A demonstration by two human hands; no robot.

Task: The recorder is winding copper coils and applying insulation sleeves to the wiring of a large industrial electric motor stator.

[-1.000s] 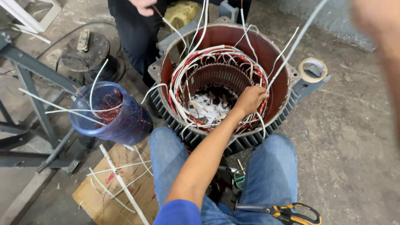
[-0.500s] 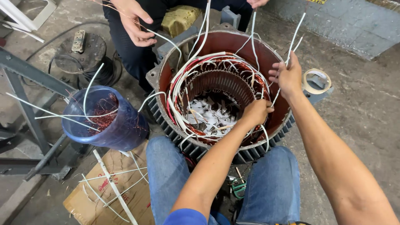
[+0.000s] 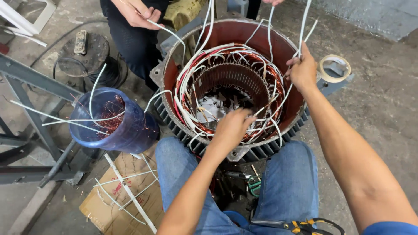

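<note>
A large electric motor stator (image 3: pixel 174 76) with a red-brown housing stands open-side up between my knees. Copper windings (image 3: pixel 237 65) and white sleeved leads (image 3: pixel 187 82) ring its inside. My left hand (image 3: pixel 233 126) rests on the near edge of the windings, fingers closed around white leads. At the far right rim my right hand (image 3: pixel 302 69) pinches a white sleeved lead (image 3: pixel 304 26) that runs upward. Another person's hand (image 3: pixel 137 13) holds a white lead at the far left of the housing.
A blue plastic bucket (image 3: pixel 128 130) with copper wire scraps and white sleeving leans against a grey steel frame (image 3: pixel 30 82) at left. Tape roll (image 3: pixel 334 68) lies right of the stator. Cardboard (image 3: pixel 117 200) lies by my left knee, yellow-handled cutters (image 3: pixel 305 226) on my lap.
My right hand came into view and took a white lead at the far right rim. My left hand stayed on the near windings. The other person's hand moved toward the housing.
</note>
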